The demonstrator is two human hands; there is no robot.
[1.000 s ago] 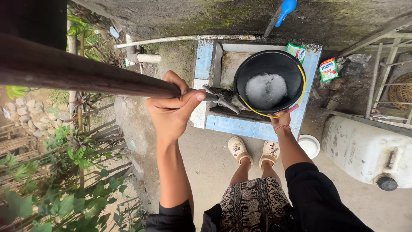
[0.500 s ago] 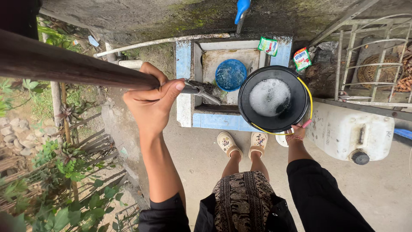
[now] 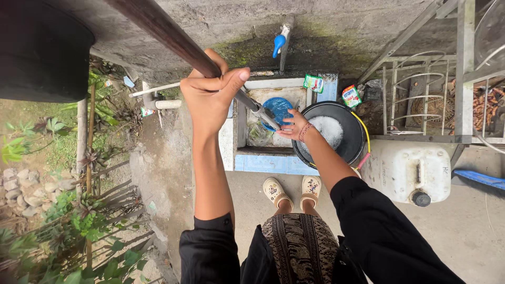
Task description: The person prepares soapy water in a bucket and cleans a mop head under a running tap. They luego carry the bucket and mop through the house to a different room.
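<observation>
My left hand is closed around a long dark brown pole, which slants down from the upper left to a grey metal end over a tiled basin. Fingers apart, my right hand reaches to the tip of that metal end and touches it. Just right of that hand stands a black bucket of foamy white water. A blue round dish lies inside the basin, partly hidden by the pole's end.
A blue-handled tap sticks out of the mossy concrete wall above the basin. Two small sachets lie on the basin's edge. A white jerrycan and a metal rack stand at right. Plants and a drop lie at left.
My right hand has left the bucket's rim and moved left to the pole's metal end. The bucket now stands beside the basin. The view has shifted, with the pole steeper in frame.
</observation>
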